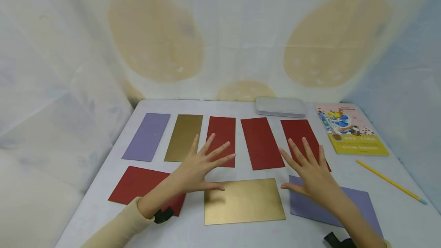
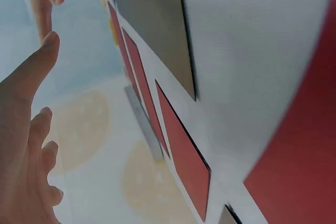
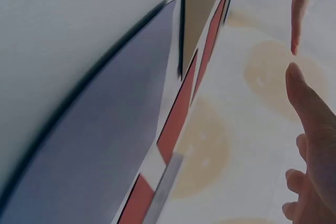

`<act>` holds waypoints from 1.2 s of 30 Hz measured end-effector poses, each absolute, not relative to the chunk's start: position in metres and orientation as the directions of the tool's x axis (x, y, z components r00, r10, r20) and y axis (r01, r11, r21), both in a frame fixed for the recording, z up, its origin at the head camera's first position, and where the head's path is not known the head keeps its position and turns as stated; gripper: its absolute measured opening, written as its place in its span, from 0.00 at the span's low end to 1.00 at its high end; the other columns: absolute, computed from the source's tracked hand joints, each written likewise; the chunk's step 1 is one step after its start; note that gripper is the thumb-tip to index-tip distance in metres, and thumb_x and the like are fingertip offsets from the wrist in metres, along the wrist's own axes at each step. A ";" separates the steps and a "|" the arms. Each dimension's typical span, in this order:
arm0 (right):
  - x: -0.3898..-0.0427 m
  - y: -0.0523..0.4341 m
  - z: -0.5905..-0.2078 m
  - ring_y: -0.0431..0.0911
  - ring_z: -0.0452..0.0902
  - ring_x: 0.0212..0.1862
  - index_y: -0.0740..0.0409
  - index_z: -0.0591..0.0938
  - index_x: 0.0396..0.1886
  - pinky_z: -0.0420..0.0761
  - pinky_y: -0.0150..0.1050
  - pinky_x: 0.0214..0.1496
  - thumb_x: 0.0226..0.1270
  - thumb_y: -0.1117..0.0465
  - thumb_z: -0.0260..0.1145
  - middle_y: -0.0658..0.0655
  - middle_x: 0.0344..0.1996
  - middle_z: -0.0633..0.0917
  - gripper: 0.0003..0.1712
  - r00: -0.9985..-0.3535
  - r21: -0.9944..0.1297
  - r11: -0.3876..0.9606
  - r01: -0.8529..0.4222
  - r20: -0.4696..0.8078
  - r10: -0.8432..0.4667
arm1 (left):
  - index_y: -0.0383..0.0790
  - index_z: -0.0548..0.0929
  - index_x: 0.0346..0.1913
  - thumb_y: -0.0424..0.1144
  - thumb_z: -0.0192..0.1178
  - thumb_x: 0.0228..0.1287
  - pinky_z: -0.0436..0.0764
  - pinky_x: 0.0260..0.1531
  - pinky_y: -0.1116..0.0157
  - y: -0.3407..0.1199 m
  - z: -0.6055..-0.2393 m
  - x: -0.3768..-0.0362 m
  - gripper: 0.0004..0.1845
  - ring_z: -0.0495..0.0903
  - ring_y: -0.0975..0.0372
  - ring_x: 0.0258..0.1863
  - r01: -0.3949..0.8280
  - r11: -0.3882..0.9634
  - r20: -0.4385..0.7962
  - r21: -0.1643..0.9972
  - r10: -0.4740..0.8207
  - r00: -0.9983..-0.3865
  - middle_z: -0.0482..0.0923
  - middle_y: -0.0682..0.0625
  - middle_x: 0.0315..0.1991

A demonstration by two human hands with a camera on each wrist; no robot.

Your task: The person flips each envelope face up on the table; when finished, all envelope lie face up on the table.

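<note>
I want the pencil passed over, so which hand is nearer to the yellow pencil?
The right hand. It hovers just left of the yellow pencil, over the near purple envelope. The left hand is much farther left, beyond the gold envelope.

Flat gold envelope (image 1: 244, 201) lying landscape at the near table edge, between a dark red envelope (image 1: 138, 185) and a purple envelope (image 1: 358, 202).

A white table (image 1: 396, 217) lies beneath the hands; beyond them hangs a pale curtain (image 1: 220, 30) with large tan spots, softly lit.
</note>
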State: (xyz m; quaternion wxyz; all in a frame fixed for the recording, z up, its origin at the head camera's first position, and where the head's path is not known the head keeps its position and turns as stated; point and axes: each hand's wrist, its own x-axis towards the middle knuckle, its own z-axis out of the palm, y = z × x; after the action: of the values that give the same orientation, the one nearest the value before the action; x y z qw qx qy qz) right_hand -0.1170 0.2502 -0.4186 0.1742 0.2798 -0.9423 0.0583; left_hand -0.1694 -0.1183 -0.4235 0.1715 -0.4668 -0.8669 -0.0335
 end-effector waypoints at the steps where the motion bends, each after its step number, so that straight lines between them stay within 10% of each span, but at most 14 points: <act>1: -0.116 0.253 -0.418 0.63 0.31 0.75 0.44 0.54 0.77 0.28 0.69 0.65 0.56 0.21 0.50 0.57 0.77 0.45 0.55 -0.788 -0.017 0.840 -0.542 0.358 -0.501 | 0.60 0.58 0.75 0.76 0.58 0.48 0.32 0.62 0.33 -0.114 -0.423 -0.170 0.51 0.32 0.42 0.74 0.826 0.553 0.322 -0.109 0.806 -0.497 0.41 0.54 0.78; 7: -0.105 0.274 -0.420 0.61 0.29 0.75 0.44 0.55 0.77 0.26 0.68 0.65 0.44 0.34 0.74 0.56 0.77 0.44 0.63 -0.824 -0.027 0.870 -0.493 0.336 -0.456 | 0.60 0.57 0.75 0.77 0.55 0.50 0.32 0.62 0.33 -0.084 -0.422 -0.177 0.50 0.31 0.41 0.74 0.875 0.464 0.285 -0.142 0.865 -0.412 0.43 0.53 0.77; 28: -0.049 0.375 -0.447 0.57 0.23 0.75 0.38 0.52 0.77 0.18 0.66 0.62 0.39 0.33 0.76 0.51 0.77 0.43 0.66 -0.933 -0.117 0.932 -0.342 0.157 -0.323 | 0.55 0.41 0.78 0.81 0.39 0.53 0.28 0.67 0.44 0.066 -0.428 -0.143 0.55 0.27 0.49 0.74 0.942 0.251 -0.040 -0.223 0.963 -0.266 0.36 0.53 0.78; 32: -0.038 0.391 -0.461 0.67 0.37 0.73 0.42 0.57 0.76 0.24 0.67 0.64 0.41 0.34 0.75 0.64 0.73 0.57 0.63 -0.951 -0.237 0.921 -0.309 0.056 -0.304 | 0.53 0.45 0.78 0.80 0.40 0.55 0.41 0.70 0.49 0.089 -0.430 -0.133 0.54 0.40 0.54 0.75 0.931 0.280 -0.146 -0.234 0.937 -0.318 0.44 0.54 0.77; 36: -0.031 0.401 -0.467 0.73 0.57 0.64 0.49 0.60 0.75 0.54 0.72 0.61 0.40 0.31 0.73 0.73 0.64 0.68 0.62 -0.964 -0.292 0.935 -0.201 -0.112 -0.243 | 0.54 0.52 0.77 0.82 0.41 0.51 0.50 0.69 0.54 0.105 -0.438 -0.127 0.54 0.51 0.55 0.73 0.909 0.299 -0.185 -0.291 0.914 -0.360 0.52 0.54 0.75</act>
State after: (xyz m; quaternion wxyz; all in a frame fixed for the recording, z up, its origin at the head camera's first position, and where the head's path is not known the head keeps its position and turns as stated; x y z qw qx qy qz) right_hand -0.0314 0.4007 -0.4672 -0.0733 0.1132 -0.9809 0.1402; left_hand -0.1270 0.1046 -0.4381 0.0082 -0.5656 -0.8059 0.1750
